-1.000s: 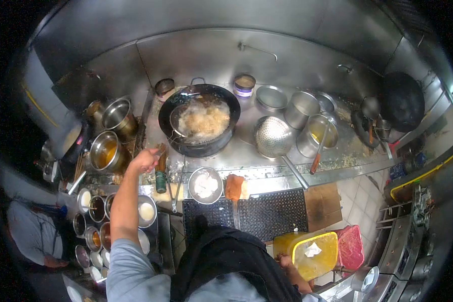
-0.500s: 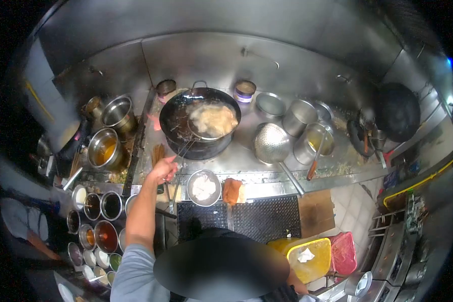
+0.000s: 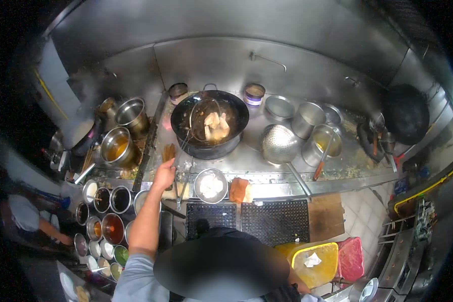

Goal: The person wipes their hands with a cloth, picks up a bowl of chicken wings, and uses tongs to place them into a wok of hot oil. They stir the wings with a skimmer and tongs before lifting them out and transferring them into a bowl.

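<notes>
My left hand (image 3: 164, 174) is closed round the handle of a wire strainer (image 3: 192, 121), whose round rim stands tilted over the left part of the black wok (image 3: 238, 132). Pale pieces of food (image 3: 217, 126) lie in the dark liquid, right of the strainer's rim. Below the wok, right of my left hand, sits a metal bowl (image 3: 211, 185) with white contents. My right hand (image 3: 301, 287) shows only in part beside the yellow bin, and its fingers are hidden.
Metal pots (image 3: 120, 147) and several sauce containers (image 3: 112, 229) stand left. Right of the wok are a perforated ladle (image 3: 278, 144) and more pots (image 3: 308, 120). A yellow bin (image 3: 314, 264) is below right. At far left is another person (image 3: 25, 214).
The strainer has turned up on its side at the wok's left, and the food that was in it now lies in the wok. The whole view has shifted slightly.
</notes>
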### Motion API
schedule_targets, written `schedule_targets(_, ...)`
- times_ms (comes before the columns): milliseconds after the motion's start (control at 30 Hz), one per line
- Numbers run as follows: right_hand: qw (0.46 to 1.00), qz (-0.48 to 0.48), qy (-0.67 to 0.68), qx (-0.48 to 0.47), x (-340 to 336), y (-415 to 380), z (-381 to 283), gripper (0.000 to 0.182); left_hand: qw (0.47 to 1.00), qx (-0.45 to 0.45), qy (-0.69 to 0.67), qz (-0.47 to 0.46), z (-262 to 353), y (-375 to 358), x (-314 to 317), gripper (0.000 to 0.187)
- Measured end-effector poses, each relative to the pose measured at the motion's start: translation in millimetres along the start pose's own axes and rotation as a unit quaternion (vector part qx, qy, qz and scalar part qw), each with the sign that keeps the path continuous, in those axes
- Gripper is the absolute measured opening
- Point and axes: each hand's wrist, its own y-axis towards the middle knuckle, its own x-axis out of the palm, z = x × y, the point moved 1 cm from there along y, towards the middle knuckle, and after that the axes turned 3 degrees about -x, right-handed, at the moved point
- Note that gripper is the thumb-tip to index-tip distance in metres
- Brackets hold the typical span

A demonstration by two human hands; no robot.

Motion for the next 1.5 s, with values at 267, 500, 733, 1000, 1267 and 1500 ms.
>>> schedule_targets(267,0.928,0.069,0.301,0.209,-19.7,-4.8,-21.2,0.031,0.991,-0.051,0.117,0.038,67.5,-19.5,-7.4,0.037)
schedule_targets(500,0.921,0.025,0.292,0.258,-1.4,-19.9,1.1,0.038,0.994,-0.021,0.062,0.092,37.7,17.4,-14.2,0.041)
schedule_targets(733,0.917,0.110,0.266,0.277,-12.6,-54.0,-67.2,0.029,0.976,-0.032,0.176,0.126,12.8,70.6,-61.0,0.043)
schedule_targets(1000,0.923,0.079,0.280,0.253,-15.4,-33.8,-79.2,0.037,0.988,-0.028,0.153,0.016,-50.5,104.1,-42.5,0.041)
schedule_targets(1267,0.915,0.062,0.310,0.251,-6.8,-4.9,-32.2,0.037,0.941,-0.224,-0.199,-0.160,-36.6,92.6,14.1,0.044)
schedule_targets(1500,0.912,0.047,0.317,0.255,-3.4,-5.9,-11.8,0.038,0.883,-0.286,-0.314,-0.197,-11.7,62.8,10.5,0.061)
